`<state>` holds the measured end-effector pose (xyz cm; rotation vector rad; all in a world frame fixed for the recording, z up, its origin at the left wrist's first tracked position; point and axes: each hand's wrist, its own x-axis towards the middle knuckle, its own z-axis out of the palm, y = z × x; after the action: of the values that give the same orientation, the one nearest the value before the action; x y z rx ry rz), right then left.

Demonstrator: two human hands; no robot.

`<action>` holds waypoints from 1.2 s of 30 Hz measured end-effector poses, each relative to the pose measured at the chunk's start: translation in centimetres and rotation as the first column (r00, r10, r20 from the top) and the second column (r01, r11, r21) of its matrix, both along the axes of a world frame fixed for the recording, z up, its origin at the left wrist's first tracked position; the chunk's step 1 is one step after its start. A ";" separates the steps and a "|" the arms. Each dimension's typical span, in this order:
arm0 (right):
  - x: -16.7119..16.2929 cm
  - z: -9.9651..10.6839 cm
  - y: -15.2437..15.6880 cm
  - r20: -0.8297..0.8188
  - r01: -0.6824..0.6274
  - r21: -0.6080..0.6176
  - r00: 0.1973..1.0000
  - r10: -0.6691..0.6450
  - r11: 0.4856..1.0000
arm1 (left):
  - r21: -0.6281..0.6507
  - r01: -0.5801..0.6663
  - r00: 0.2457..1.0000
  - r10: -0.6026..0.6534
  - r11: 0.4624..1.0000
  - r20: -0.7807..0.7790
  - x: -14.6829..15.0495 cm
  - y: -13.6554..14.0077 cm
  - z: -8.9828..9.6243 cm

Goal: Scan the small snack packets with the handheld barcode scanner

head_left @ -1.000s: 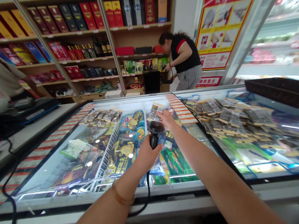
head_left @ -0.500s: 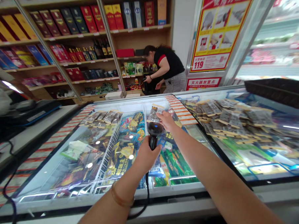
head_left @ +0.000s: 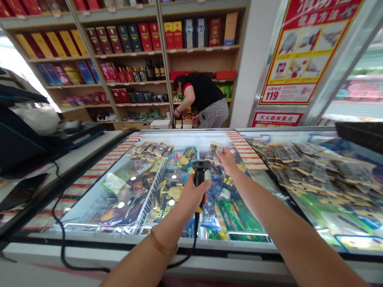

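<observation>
My left hand (head_left: 192, 193) is wrapped round the handle of a black barcode scanner (head_left: 201, 165), its head upright and its cable hanging down. Beyond the scanner, my right hand (head_left: 227, 160) pinches the right edge of a small clear-and-tan snack packet (head_left: 214, 148) with dark contents. Both hands are above the glass top of a chest freezer (head_left: 174, 243). To the left, several similar packets (head_left: 151, 149) lie on the glass. A larger heap of packets (head_left: 314, 165) covers the glass on the right.
A black cable (head_left: 62, 239) loops along the freezer's front left. The counter at left carries dark equipment (head_left: 17, 131). At far right lies a black tray (head_left: 368, 136). Behind the freezer a person (head_left: 204, 97) bends beside shelves of boxes (head_left: 124, 37).
The view has shifted left and up. The scanner's head has tipped away, and its blue light no longer shows. The person behind has bent lower. My right hand keeps its packet.
</observation>
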<state>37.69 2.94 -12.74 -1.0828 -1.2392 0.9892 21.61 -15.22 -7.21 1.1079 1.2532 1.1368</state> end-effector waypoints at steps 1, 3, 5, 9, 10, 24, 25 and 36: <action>-0.4 0.3 -0.1 0.021 0.026 -0.045 0.999 -0.025 0.999 | 0.021 -0.016 1.000 0.016 1.000 -0.011 -1.2 -0.4 0.5; -1.8 1.2 0.0 0.032 0.056 -0.135 0.998 -0.053 0.989 | 0.062 -0.052 0.996 0.056 0.997 -0.063 -4.3 -1.1 1.2; -4.2 2.3 0.5 0.030 0.031 -0.181 0.999 -0.026 0.983 | 0.091 -0.102 0.987 0.112 0.991 -0.113 -7.5 -1.9 1.8; -11.9 4.7 2.3 0.000 -0.088 -0.237 0.996 0.091 0.967 | 0.104 -0.217 0.961 0.231 0.971 -0.152 -13.4 -3.3 2.4; -14.1 5.3 2.8 -0.002 -0.110 -0.247 0.994 0.113 0.963 | 0.101 -0.243 0.955 0.256 0.965 -0.148 -14.6 -3.6 2.4; -20.3 7.2 2.7 0.100 -0.173 -0.306 0.972 0.213 0.936 | 0.070 -0.264 0.956 0.271 0.962 -0.110 -16.7 -4.3 1.6; -18.8 7.0 2.2 0.118 -0.167 -0.300 0.971 0.210 0.939 | 0.070 -0.234 0.965 0.240 0.970 -0.105 -15.8 -4.0 1.5; 5.9 7.6 -2.5 0.532 0.081 0.067 0.840 -0.104 0.994 | 0.052 0.061 0.998 -0.060 0.997 -0.017 -0.7 -2.0 0.0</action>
<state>43.61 0.48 -5.16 -1.4311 -1.6273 0.5916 20.89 -17.27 -7.17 1.1881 1.1996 1.1231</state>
